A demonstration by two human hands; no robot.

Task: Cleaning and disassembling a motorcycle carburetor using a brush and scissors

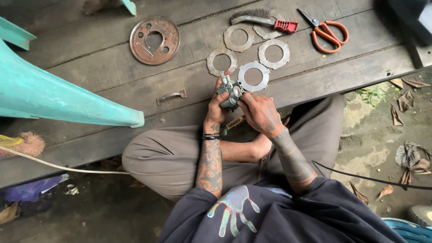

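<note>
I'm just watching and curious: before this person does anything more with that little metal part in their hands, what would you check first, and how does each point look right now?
1. Metal part held firmly: ok, the left hand wraps it from below and the right hand grips it from the side.
2. Part held over the wooden boards, so a drop lands there: ok.
3. Ring plates within reach: ok, five lie flat just beyond the hands.
4. Wire brush and orange scissors out of the way: ok, both at the far edge.
5. Small brush under the right hand: cannot tell whether it is held or just lying there.
6. Part clean: cannot tell.
</note>
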